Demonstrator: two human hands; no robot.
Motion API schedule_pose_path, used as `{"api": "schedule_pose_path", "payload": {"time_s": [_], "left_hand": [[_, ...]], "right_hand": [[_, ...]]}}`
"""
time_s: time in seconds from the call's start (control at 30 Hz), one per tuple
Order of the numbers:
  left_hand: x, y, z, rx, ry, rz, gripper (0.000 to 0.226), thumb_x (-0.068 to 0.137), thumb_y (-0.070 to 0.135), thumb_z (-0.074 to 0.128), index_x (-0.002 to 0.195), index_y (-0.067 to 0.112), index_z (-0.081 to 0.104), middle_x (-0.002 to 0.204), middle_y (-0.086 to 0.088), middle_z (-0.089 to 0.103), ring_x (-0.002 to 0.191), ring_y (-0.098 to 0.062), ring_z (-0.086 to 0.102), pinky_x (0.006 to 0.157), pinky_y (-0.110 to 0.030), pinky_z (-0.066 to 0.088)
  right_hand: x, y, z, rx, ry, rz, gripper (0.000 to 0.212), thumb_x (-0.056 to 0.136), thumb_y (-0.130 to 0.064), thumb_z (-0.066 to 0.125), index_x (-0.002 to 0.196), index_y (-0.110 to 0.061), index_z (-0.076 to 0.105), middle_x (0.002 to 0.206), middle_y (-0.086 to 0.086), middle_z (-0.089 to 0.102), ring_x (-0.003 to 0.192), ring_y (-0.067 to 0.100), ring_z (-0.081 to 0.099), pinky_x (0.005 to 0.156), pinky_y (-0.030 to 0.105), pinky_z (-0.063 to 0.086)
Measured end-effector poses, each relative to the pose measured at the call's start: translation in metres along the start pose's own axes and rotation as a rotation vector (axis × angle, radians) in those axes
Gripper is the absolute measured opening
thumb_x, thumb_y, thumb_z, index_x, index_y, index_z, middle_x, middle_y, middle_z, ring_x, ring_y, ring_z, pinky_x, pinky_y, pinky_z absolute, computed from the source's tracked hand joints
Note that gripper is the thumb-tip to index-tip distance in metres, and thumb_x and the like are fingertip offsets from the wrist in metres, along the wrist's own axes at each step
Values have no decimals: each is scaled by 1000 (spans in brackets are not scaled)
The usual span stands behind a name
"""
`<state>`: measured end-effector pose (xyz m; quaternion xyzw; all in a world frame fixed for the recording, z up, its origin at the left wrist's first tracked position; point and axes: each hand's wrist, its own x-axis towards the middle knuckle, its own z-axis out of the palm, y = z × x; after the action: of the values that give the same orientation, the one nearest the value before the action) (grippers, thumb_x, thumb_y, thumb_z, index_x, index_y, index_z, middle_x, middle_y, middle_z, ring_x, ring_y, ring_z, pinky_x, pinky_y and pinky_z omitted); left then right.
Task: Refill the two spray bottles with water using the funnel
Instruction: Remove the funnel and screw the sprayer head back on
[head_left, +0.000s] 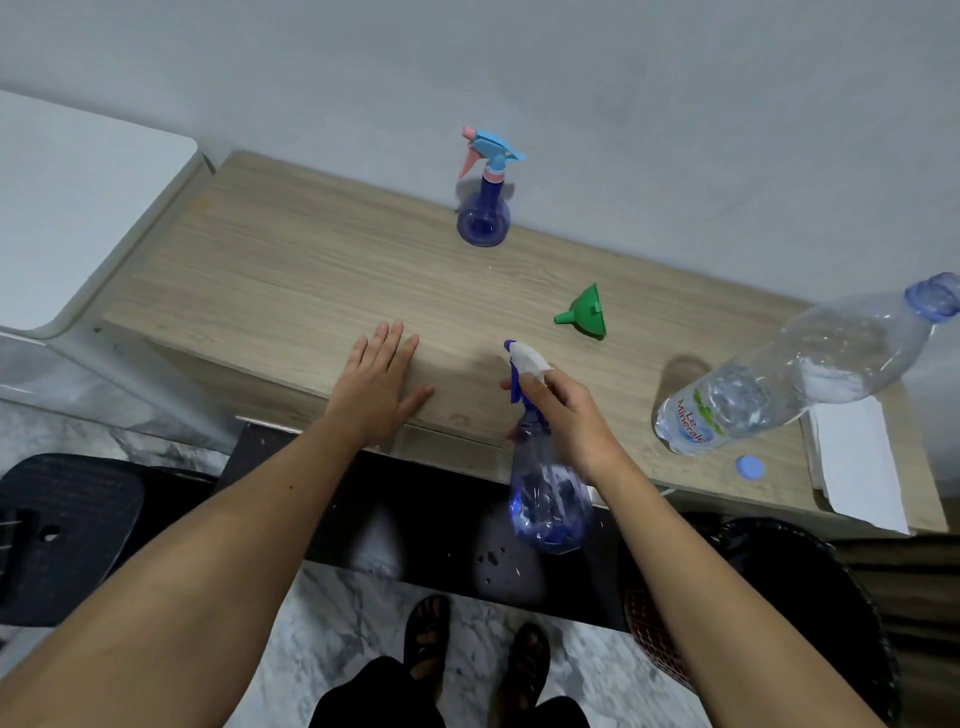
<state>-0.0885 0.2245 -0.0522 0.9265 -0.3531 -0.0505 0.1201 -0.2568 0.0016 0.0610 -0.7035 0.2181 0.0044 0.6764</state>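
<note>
My right hand (566, 415) is wrapped round a spray bottle (545, 483) by its neck, held off the wood-grain worktop (291, 270) edge. Left hand (376, 384) lies flat, fingers spread. Green funnel (584, 314) just beyond my right hand, second spray bottle (484, 208) farther back by the grey wall (571, 78).

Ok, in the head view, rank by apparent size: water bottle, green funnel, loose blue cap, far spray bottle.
1. Water bottle
2. Far spray bottle, though it sits farther away, so its true size is unsure
3. Green funnel
4. Blue cap
</note>
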Motion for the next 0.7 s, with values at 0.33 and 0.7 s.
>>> {"api": "schedule_pose_path", "payload": {"time_s": [0.33, 0.7], "left_hand": [[7, 77, -36, -664, -111, 164, 94, 86, 66, 67, 158, 11, 41, 161, -5, 45, 146, -14, 43, 122, -31, 34], [55, 126, -48, -884, -64, 100, 83, 69, 51, 93, 140, 24, 59, 131, 6, 71, 122, -10, 67, 108, -45, 54]], "right_hand": [[21, -42, -24, -2, 152, -184, 38, 101, -30, 68, 117, 2, 60, 101, 21, 76, 91, 22, 71, 84, 36, 54], [52, -65, -48, -16, 187, -253, 9, 102, -20, 69, 111, -18, 71, 104, 10, 77, 93, 14, 66, 85, 33, 52]]}}
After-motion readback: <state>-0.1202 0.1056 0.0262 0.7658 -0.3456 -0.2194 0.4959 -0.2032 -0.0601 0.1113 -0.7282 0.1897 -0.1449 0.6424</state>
